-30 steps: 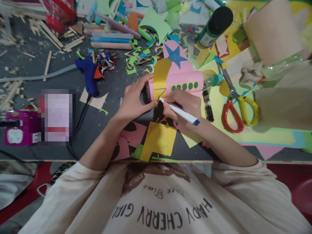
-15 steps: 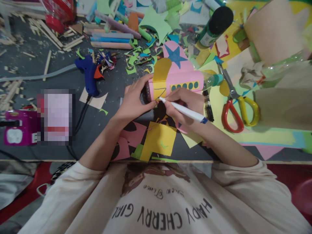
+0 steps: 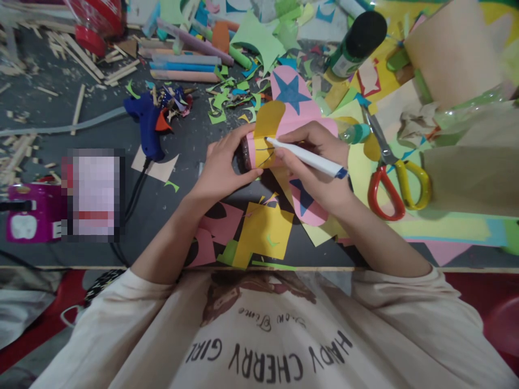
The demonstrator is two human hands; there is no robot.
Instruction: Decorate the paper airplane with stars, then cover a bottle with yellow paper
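Left hand (image 3: 221, 165) clamps the pink-wrapped bottle (image 3: 251, 154); right hand (image 3: 320, 175) pinches a white marker (image 3: 304, 158), tip on it; shirt (image 3: 263, 346) reads "CHERRY GIRL".

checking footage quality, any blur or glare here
Head view: soft even light, no harsh glare; right hand and marker sharp, left hand on the pink craft too; far right edge looks soft and stretched; a pixelated block masks something at left.

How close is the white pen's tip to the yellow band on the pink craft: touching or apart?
Touching. In the head view the white pen has its tip on the yellow band, no gap showing; the right hand grips it.
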